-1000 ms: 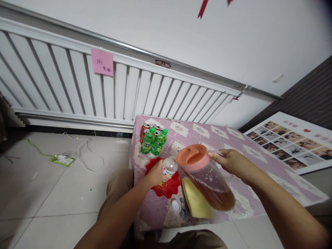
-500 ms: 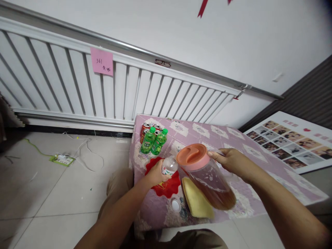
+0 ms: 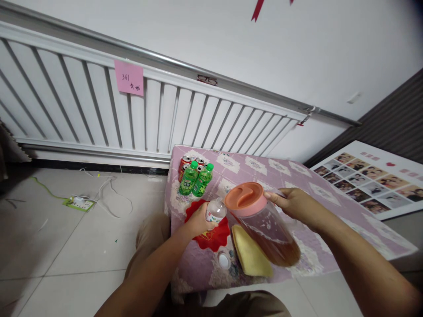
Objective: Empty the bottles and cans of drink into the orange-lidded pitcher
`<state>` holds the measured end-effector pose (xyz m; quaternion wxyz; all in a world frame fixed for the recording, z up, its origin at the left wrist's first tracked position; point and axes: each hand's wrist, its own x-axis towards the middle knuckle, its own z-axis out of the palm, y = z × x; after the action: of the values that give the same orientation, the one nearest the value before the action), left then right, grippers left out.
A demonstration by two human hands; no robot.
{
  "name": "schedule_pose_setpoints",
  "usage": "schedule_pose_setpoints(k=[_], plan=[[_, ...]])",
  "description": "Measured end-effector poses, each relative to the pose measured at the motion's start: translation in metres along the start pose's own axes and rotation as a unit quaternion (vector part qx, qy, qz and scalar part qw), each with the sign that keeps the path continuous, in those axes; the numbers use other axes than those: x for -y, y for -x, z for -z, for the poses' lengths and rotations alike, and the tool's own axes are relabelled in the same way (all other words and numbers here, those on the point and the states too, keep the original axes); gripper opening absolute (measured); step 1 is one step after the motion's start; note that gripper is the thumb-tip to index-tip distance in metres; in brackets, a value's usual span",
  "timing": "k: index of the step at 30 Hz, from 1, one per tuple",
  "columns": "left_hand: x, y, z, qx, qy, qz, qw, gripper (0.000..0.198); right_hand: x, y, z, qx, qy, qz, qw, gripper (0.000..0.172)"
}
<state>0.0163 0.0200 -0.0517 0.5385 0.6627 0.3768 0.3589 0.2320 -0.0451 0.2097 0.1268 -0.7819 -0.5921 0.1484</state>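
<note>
My right hand point(image 3: 292, 204) is wrapped round the handle of a clear pitcher point(image 3: 271, 235) with an orange lid point(image 3: 245, 197). The pitcher is tilted to the left, and brown liquid lies low in it. Its lid's edge meets or nearly meets the mouth of a clear bottle point(image 3: 216, 212) with a white label. My left hand point(image 3: 200, 222) grips that bottle over a red scalloped mat point(image 3: 214, 240). Beside the mat lies a white cap point(image 3: 224, 261). A folded yellow cloth point(image 3: 251, 253) rests partly behind the pitcher.
Two green bottles point(image 3: 188, 179) and several cans point(image 3: 185, 162) stand at the far left of the cloth-covered table point(image 3: 257, 165). Behind it runs a white radiator point(image 3: 158, 114). A photo board point(image 3: 373, 180) leans at the right. A power strip point(image 3: 78, 203) with cables lies on the floor.
</note>
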Motion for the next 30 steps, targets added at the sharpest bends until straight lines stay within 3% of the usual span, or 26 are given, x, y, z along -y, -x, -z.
schedule_pose_setpoints(k=[15, 30], plan=[[-0.0014, 0.0009, 0.0016, 0.006, -0.002, 0.002, 1.000, 0.062, -0.0040, -0.0020, -0.0004, -0.019, -0.011, 0.036, 0.999, 0.059], [0.0009, 0.0005, 0.0010, 0.007, -0.002, -0.005, 1.000, 0.061, -0.0028, -0.0020, -0.0014, 0.008, -0.015, -0.005, 1.000, 0.060]])
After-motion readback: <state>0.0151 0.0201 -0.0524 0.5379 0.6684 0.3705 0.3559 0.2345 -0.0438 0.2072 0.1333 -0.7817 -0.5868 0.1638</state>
